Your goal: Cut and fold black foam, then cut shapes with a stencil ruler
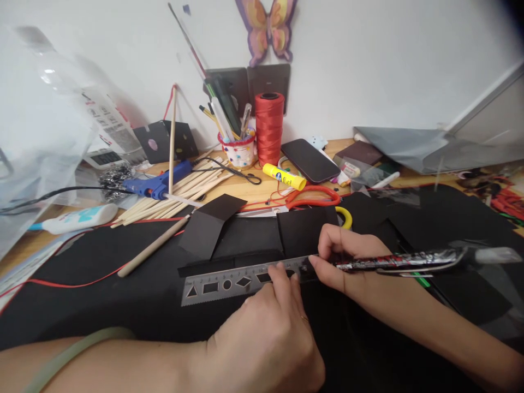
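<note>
My left hand (266, 333) presses its fingertips down on a clear stencil ruler (229, 283) that lies across folded black paper (249, 237) on a black sheet. My right hand (347, 256) grips a patterned pen (409, 261), its tip hidden at the ruler's right end. The pen's silver cap end points right. Both hands meet at the ruler near the centre of the desk.
Behind the paper lie red-handled scissors (313, 196), a yellow glue stick (284, 177), a phone (310, 160), a red thread spool (269, 128), a pen cup (240, 150), a blue glue gun (158, 184), wooden sticks (180, 194) and a dowel (153, 246). A plastic bag (41, 125) stands left.
</note>
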`<state>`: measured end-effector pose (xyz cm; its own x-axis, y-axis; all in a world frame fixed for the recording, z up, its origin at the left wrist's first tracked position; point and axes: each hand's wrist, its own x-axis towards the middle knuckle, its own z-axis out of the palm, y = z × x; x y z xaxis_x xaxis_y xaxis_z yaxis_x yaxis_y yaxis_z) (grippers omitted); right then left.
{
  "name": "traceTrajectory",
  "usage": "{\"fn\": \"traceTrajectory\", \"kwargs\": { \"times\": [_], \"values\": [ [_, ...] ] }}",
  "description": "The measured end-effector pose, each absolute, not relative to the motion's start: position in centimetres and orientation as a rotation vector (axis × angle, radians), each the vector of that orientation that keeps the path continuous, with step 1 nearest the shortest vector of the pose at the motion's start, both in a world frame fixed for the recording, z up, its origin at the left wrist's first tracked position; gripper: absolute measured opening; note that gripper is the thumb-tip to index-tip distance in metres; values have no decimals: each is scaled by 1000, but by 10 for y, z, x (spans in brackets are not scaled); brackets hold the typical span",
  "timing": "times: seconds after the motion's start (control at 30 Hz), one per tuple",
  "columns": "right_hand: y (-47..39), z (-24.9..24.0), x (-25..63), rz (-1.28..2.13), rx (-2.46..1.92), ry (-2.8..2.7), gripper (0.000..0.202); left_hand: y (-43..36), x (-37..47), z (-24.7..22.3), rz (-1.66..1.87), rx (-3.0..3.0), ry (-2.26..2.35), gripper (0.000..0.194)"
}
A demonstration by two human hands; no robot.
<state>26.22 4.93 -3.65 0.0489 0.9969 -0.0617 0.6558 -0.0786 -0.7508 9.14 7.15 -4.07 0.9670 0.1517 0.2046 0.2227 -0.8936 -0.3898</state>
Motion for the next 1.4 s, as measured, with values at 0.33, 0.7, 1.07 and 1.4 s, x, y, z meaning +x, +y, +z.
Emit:
{"fn": "traceTrajectory", "kwargs": {
  "times": [0.33, 0.7, 1.07, 1.4],
  "values": [
    [52, -26, 256, 788, -1853, -1753, 17, 71, 88, -41, -146, -2701, -254, 43],
    [51, -30, 258, 628, -1897, -1770, 16, 70, 87, -44, -212, -2709, -281, 40],
    [49, -31, 259, 724, -1887, -1758, 18, 71, 89, -42, -201, -2704, -276, 40],
    [48, -31, 270, 614, -1855, -1617, 18, 72, 88, -39, -164, -2698, -216, 42]
  ]
}}
